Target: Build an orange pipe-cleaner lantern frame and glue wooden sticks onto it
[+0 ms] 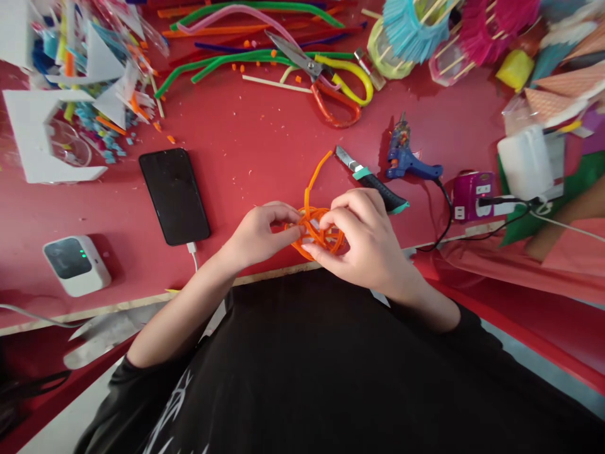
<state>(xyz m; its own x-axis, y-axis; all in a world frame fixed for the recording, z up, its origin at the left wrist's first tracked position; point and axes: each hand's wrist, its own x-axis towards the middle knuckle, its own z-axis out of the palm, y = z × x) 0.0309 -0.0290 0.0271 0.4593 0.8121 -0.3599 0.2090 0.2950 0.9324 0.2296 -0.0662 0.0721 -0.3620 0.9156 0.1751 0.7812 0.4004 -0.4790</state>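
Your left hand and right hand pinch a round woven bundle of orange strips near the close edge of the table, its loose end sticking out ahead. Beyond your right hand lie a utility knife and glue gun; scissors rest farther off, a phone to your left.

A craft workspace was indicated by scissors, a glue gun, coloured strips and scraps strewn across a red table.
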